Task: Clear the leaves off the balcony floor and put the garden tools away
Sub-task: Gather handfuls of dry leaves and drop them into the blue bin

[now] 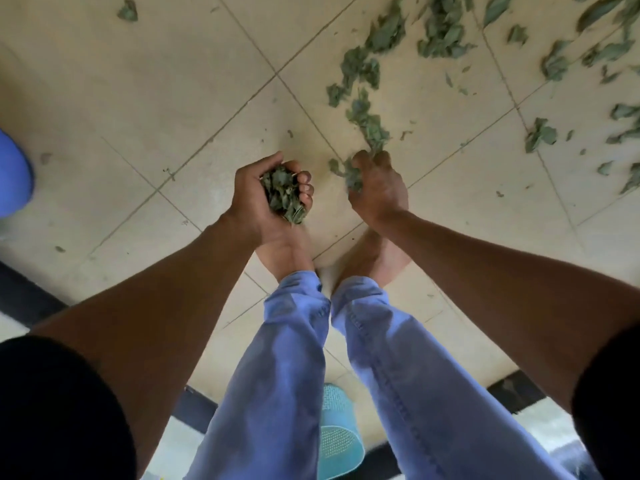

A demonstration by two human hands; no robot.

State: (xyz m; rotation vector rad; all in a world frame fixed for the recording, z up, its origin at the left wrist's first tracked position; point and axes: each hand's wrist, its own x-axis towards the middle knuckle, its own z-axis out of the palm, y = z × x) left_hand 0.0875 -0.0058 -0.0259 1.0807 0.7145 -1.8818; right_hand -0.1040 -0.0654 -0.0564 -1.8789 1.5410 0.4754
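Observation:
My left hand (258,199) is cupped palm-up above the beige tiled floor (180,109) and holds a bunch of green leaves (282,197) with its fingers curled round them. My right hand (377,188) is palm-down at the floor, its fingers curled round a few leaves (351,173) at the near end of a trail. Several more loose leaves (367,67) lie scattered over the tiles toward the upper right, with a denser clump (443,32) at the top. No garden tools are in view.
My bare feet and blue trouser legs (381,358) stand just behind the hands. A light blue perforated basket (337,434) sits on the floor between my legs, behind me. A blue object (12,174) shows at the left edge. Dark borders (24,292) edge the tiled area.

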